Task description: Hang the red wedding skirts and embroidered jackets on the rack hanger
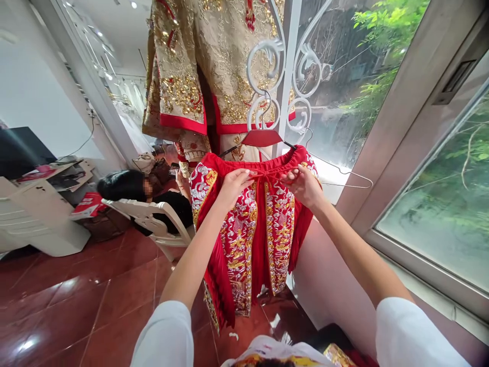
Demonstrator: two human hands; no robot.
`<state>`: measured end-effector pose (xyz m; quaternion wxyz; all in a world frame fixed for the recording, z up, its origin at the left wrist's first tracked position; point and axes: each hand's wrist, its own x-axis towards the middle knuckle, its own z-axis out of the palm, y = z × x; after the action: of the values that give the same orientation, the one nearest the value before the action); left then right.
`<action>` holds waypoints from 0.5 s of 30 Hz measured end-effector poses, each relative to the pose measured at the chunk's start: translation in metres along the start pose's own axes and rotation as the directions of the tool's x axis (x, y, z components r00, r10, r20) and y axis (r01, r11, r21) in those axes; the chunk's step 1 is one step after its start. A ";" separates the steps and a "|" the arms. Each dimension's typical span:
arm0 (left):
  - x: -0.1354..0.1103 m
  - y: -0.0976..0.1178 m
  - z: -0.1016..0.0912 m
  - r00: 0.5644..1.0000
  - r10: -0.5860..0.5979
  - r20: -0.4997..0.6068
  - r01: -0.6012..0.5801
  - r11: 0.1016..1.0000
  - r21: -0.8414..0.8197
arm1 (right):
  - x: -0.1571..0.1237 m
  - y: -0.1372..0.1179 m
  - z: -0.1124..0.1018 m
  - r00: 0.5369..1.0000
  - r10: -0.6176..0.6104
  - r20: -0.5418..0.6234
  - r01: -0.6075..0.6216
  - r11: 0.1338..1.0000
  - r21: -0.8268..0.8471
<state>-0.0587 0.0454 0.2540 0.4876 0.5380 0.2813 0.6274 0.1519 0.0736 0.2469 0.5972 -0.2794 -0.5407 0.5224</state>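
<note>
A red skirt (239,250) with silver and gold embroidered panels hangs by its gathered waistband from a hanger (263,137) with a red middle piece. Thin red waist ties (263,175) meet at the front centre, where a strip hangs down. My left hand (234,188) is at the waistband left of centre, thumb and fingers pinched on one tie. To the right of centre, my right hand (304,187) has its fingers curled on the other tie. Parts of both ties are hidden by my fingers.
Behind the skirt hangs a gold-embroidered jacket (229,61) with red hems. White scrollwork (282,66) holds the hangers, with a bare wire hanger (344,178) at right. A window (435,178) is on the right. A seated person (168,204) occupies a white chair (153,216) at left.
</note>
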 end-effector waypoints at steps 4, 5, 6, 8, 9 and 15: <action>0.003 0.001 0.020 0.981 0.125 0.150 -0.129 0.992 0.017 | 0.008 -0.006 0.003 1.000 0.011 0.020 -0.011 1.000 0.023; 0.005 0.001 0.025 0.974 0.155 0.166 -0.159 0.987 0.013 | 0.010 -0.007 0.003 1.000 -0.010 0.014 0.010 1.000 0.006; 0.007 0.000 0.029 0.969 0.178 0.173 -0.181 0.983 0.005 | 0.012 -0.008 0.003 0.999 -0.039 0.005 0.039 0.999 -0.015; 0.011 -0.001 0.035 0.966 0.202 0.162 -0.203 0.979 -0.011 | 0.015 -0.008 0.004 0.996 -0.087 -0.012 0.086 0.994 -0.062; 0.013 -0.002 0.036 0.967 0.207 0.145 -0.207 0.978 -0.018 | 0.016 -0.008 0.004 0.995 -0.098 -0.018 0.096 0.992 -0.079; 0.014 -0.002 0.030 0.974 0.201 0.102 -0.196 0.979 -0.051 | 0.017 -0.009 0.009 0.988 -0.137 -0.068 0.135 0.990 -0.031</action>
<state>-0.0286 0.0540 0.2656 0.4477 0.5863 0.1868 0.6488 0.1438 0.0846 0.2633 0.6464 -0.2678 -0.5440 0.4632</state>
